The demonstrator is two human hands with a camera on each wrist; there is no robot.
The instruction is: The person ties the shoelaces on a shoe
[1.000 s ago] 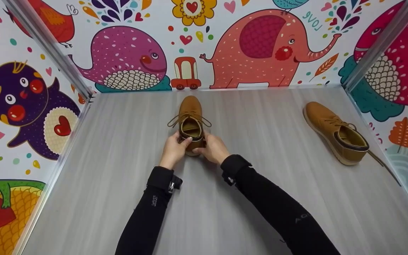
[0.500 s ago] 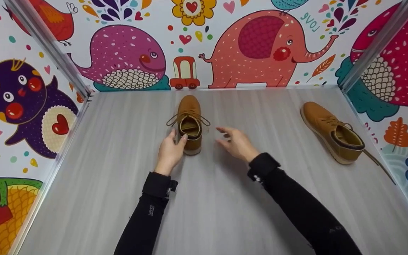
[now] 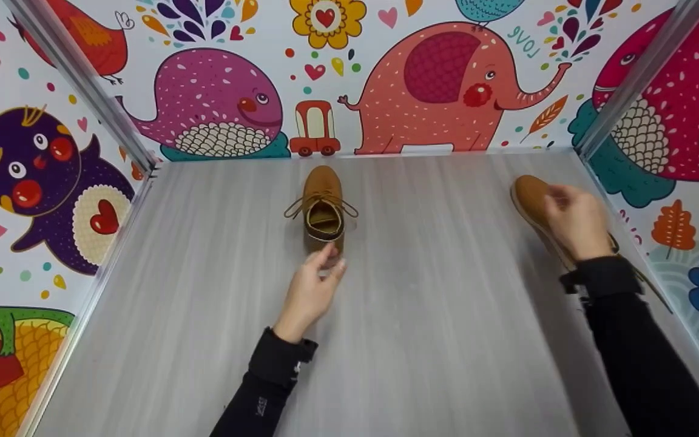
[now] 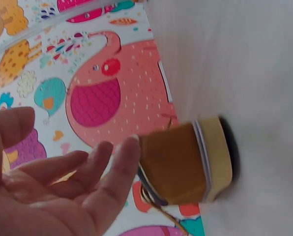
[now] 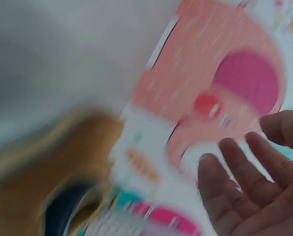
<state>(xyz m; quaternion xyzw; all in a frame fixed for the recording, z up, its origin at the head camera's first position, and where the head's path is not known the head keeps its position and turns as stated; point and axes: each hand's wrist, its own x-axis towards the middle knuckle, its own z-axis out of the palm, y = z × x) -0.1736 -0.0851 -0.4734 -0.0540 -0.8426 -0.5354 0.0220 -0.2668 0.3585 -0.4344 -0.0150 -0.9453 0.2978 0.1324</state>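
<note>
Near the far wall stands a tan lace-up shoe (image 3: 323, 182), its laces tied in a bow and its toe toward the wall. My left hand (image 3: 312, 291) hovers just behind its heel, fingers loosely bent and holding nothing. In the left wrist view the shoe's heel (image 4: 173, 164) shows beyond the fingertips. At the right, my right hand (image 3: 579, 221) is over a second tan shoe (image 3: 530, 193) and covers much of it. The right wrist view shows that hand's fingers (image 5: 257, 177) spread, apart from the blurred shoe (image 5: 63, 152).
A grey wood-look floor (image 3: 422, 303) lies under both shoes. Cartoon-printed walls (image 3: 434, 73) with metal corner strips enclose it at the back and sides. A loose lace (image 3: 653, 285) trails from the right shoe along the right wall.
Both hands have let go of the middle shoe. My right hand has swung right, over the second shoe; my left has drawn back slightly behind the heel. The middle shoe stays in place.
</note>
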